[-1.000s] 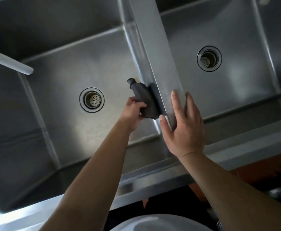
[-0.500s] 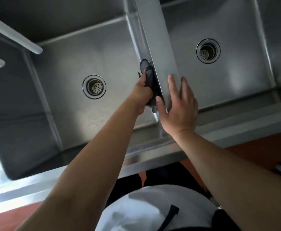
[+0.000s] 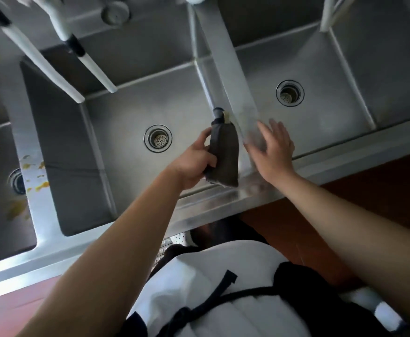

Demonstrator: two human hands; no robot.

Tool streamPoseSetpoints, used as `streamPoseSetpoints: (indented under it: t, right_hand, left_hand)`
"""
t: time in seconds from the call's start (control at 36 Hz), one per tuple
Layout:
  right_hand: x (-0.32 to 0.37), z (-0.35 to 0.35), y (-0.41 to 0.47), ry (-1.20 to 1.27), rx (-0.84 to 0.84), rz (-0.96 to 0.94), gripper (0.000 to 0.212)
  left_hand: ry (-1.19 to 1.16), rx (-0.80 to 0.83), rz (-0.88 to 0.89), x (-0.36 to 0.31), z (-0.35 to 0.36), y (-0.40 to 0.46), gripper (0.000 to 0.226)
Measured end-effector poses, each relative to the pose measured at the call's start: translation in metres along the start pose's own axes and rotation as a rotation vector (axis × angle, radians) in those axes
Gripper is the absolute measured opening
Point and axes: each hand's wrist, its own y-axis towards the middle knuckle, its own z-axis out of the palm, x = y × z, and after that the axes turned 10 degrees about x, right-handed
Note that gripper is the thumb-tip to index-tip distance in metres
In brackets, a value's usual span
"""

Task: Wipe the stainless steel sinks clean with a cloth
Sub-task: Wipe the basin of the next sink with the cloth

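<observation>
My left hand (image 3: 195, 161) grips a dark grey folded cloth (image 3: 224, 154) against the left face of the steel divider (image 3: 230, 76) between the middle sink (image 3: 116, 122) and the right sink (image 3: 320, 113). The cloth hangs near the divider's front end, just above the sink's front rim (image 3: 223, 203). My right hand (image 3: 275, 149) lies with straight fingers on the divider's right side, holding nothing. Each basin has a round drain, the middle drain (image 3: 158, 138) and the right drain (image 3: 290, 93).
A third basin at the far left has yellow-orange food spots (image 3: 32, 176) on its divider and wall. White faucet spouts (image 3: 60, 64) reach over the middle basin from the back. Red-brown floor (image 3: 369, 190) and my white top with dark apron strings fill the foreground.
The view has pulled back and shifted right-to-left, revealing the left basin and faucets. My left hand has drawn the cloth down the divider toward the front rim; my right hand slid nearer too.
</observation>
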Motion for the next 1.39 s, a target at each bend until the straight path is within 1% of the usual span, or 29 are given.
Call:
streamPoseSetpoints:
  t: [0.06,0.11,0.19,0.25,0.28,0.33,0.36,0.42,0.47,0.5,0.56,0.58,0.64,0.69,0.75,0.78,0.81,0.83,0.89,0.97,1.03,1.11,1.19,1.22,1.25,1.28,1.33,1.36,1.39]
  right_hand:
    - [0.012,-0.004,-0.025,0.208,-0.020,0.014,0.068]
    - [0.028,-0.007,-0.050,0.367,0.006,-0.025,0.076]
    - [0.055,-0.004,-0.083,0.404,0.178,-0.152,0.090]
    - [0.071,0.002,-0.099,0.384,0.292,-0.201,0.100]
    - [0.078,0.004,-0.105,0.372,0.320,-0.212,0.103]
    - [0.092,0.007,-0.116,0.304,0.321,-0.233,0.110]
    - [0.097,0.008,-0.120,0.202,0.295,-0.260,0.114]
    - [0.108,0.008,-0.129,-0.102,0.228,-0.346,0.121]
    - [0.117,0.008,-0.136,-0.312,0.163,-0.438,0.124]
    - [0.121,0.007,-0.140,-0.359,0.149,-0.474,0.122]
    - [0.131,0.009,-0.146,-0.415,0.184,-0.497,0.115]
    - [0.135,0.011,-0.149,-0.410,0.210,-0.476,0.110]
    - [0.141,0.016,-0.155,-0.302,0.221,-0.369,0.096]
    - [0.142,0.022,-0.159,-0.251,0.171,-0.254,0.069]
    - [0.138,0.029,-0.161,-0.247,0.118,-0.212,0.038]
    - [0.135,0.031,-0.162,-0.207,0.100,-0.216,0.026]
    - [0.130,0.034,-0.163,-0.155,0.092,-0.214,0.021]
    - [0.125,0.036,-0.164,-0.107,0.093,-0.207,0.025]
    - [0.113,0.040,-0.164,-0.050,0.130,-0.201,0.032]
    - [0.100,0.043,-0.162,-0.056,0.225,-0.245,0.028]
    - [0.095,0.044,-0.158,-0.134,0.304,-0.260,0.029]
    - [0.099,0.043,-0.149,-0.233,0.429,-0.299,0.036]
    - [0.109,0.043,-0.139,-0.139,0.498,-0.376,0.057]
    - [0.112,0.043,-0.135,-0.075,0.526,-0.380,0.057]
    - [0.114,0.042,-0.132,-0.016,0.555,-0.374,0.049]
    - [0.116,0.042,-0.127,0.010,0.575,-0.372,0.036]
    - [0.118,0.040,-0.117,-0.037,0.558,-0.391,0.013]
    - [0.118,0.037,-0.110,-0.076,0.538,-0.387,0.009]
    - [0.116,0.033,-0.104,-0.108,0.504,-0.375,0.011]
  left_hand:
    - [-0.010,-0.002,0.035,0.003,-0.003,-0.019,0.081]
    - [-0.038,0.024,0.070,0.008,-0.005,-0.040,0.077]
    - [-0.089,0.081,0.110,0.015,-0.009,-0.075,0.074]
    - [-0.105,0.119,0.122,0.019,-0.013,-0.096,0.075]
    - [-0.094,0.135,0.119,0.021,-0.015,-0.106,0.075]
    - [-0.051,0.164,0.109,0.026,-0.021,-0.123,0.078]
    - [-0.024,0.183,0.105,0.028,-0.024,-0.131,0.079]
    - [0.061,0.220,0.097,0.029,-0.030,-0.147,0.083]
    - [0.217,0.250,0.096,0.028,-0.035,-0.160,0.083]
    - [0.294,0.258,0.095,0.027,-0.037,-0.165,0.083]
    - [0.395,0.268,0.088,0.024,-0.042,-0.173,0.081]
    - [0.428,0.282,0.087,0.023,-0.045,-0.176,0.077]
    - [0.477,0.293,0.092,0.023,-0.050,-0.179,0.065]
    - [0.473,0.260,0.112,0.026,-0.056,-0.182,0.053]
    - [0.449,0.206,0.148,0.033,-0.063,-0.184,0.045]
    - [0.457,0.177,0.169,0.039,-0.066,-0.186,0.046]
    - [0.490,0.148,0.193,0.047,-0.069,-0.187,0.052]
    - [0.545,0.121,0.224,0.056,-0.070,-0.188,0.057]
    - [0.657,0.050,0.299,0.076,-0.070,-0.187,0.057]
    - [0.666,-0.096,0.382,0.101,-0.065,-0.184,0.048]
    - [0.655,-0.159,0.416,0.109,-0.064,-0.182,0.048]
    - [0.727,-0.198,0.471,0.104,-0.059,-0.181,0.050]
    - [0.756,-0.212,0.484,0.087,-0.054,-0.181,0.049]
    - [0.758,-0.225,0.481,0.081,-0.053,-0.180,0.048]
    - [0.764,-0.242,0.478,0.075,-0.053,-0.180,0.049]
    - [0.765,-0.265,0.474,0.069,-0.053,-0.179,0.049]
    - [0.719,-0.320,0.459,0.061,-0.054,-0.177,0.047]
    - [0.670,-0.355,0.451,0.060,-0.054,-0.177,0.046]
    - [0.627,-0.406,0.445,0.061,-0.056,-0.177,0.043]
